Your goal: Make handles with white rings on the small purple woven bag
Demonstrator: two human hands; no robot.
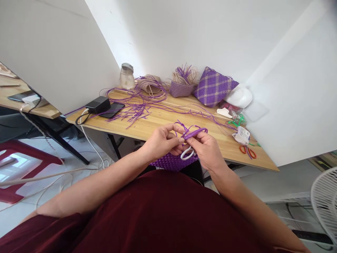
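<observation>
My left hand is closed in a pinch on a thin purple plastic strip. Facing it, my right hand grips the same strip, which curves in a loop over the fingers. A white loop, perhaps a scissors handle, hangs just below my fingers; what it belongs to is hidden. Under both hands, on my lap, lies a purple woven piece, partly covered by the hands. Short strip ends stick up beyond my fingertips.
On the wooden table lie tangled purple strips, cut pieces, a small woven basket, a purple checked woven bag, a glass jar, a black adapter and orange-handled scissors. A fan stands right.
</observation>
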